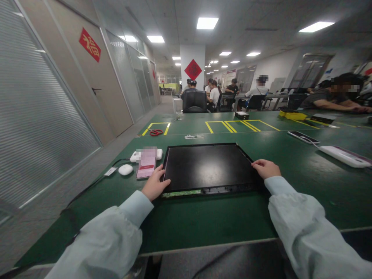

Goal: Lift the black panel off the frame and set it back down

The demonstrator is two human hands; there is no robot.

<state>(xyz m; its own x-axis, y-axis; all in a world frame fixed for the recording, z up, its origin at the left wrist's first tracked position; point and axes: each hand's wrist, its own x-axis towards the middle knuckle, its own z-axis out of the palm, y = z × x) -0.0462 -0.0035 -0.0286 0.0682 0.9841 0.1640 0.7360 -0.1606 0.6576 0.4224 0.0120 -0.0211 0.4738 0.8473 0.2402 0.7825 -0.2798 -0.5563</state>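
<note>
A black display panel lies flat in a thin dark frame on the green table, with a strip of green circuit board showing along its near edge. My left hand grips the left edge, thumb resting near the front corner and fingers farther up the side. On the opposite side, the closed fingers of my right hand pinch the right edge. The undersides of both grips are hidden. Just left of the panel lies a pink-screened phone, near my left hand.
White earbud case, black cable and power strip lie at left. Red-handled scissors and small white pieces sit beyond the panel. A second phone and white power bank lie right. Other people sit at far tables.
</note>
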